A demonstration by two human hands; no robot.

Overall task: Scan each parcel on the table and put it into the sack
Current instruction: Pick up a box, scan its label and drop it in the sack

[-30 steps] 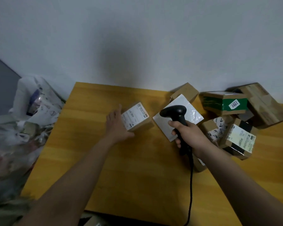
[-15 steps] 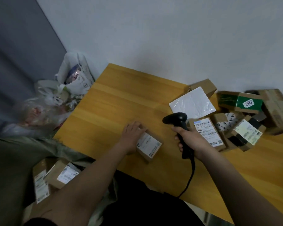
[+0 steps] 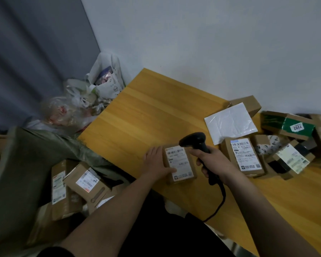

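Left hand [image 3: 156,164] gripping labelled cardboard parcel [image 3: 181,165] at table's [image 3: 156,112] six o'clock edge; right hand [image 3: 214,162] clutching barcode scanner [image 3: 196,140], three o'clock of parcel.

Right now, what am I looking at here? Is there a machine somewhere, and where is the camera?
There is no machine: a person works with bare hands, and the single camera sits on their head, looking forward and down. That is why you see two forearms reaching in from the bottom. The left hand holds a small brown parcel with a white label near the front edge of the wooden table. The right hand grips a black corded barcode scanner, its head just above that parcel. More parcels wait at the right, among them a white padded envelope and a labelled box. At lower left, off the table, an open grey-green sack holds boxes.
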